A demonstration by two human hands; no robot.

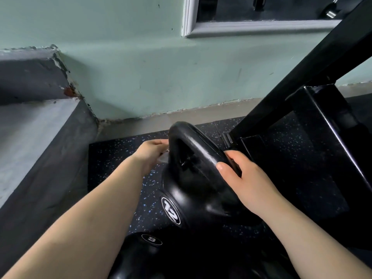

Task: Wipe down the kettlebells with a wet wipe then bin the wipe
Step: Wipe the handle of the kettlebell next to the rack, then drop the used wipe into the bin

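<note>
the 12 kettlebell (193,190) stands on the speckled floor mat (120,158). the right hand (244,178) grips its handle; the left hand (150,153) pinches a wet wipe (164,157) against the handle's left side.

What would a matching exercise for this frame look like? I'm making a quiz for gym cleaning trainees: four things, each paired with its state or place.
Things:
1. left hand
2. right hand
3. 12 kettlebell
4. 9 kettlebell

States:
A. at the bottom of the view, nearer the camera
B. pressing the wet wipe to the handle's left side
C. gripping the handle's right side
D. on the speckled floor mat, held by both hands

Pairs: 1-B, 2-C, 3-D, 4-A
</note>
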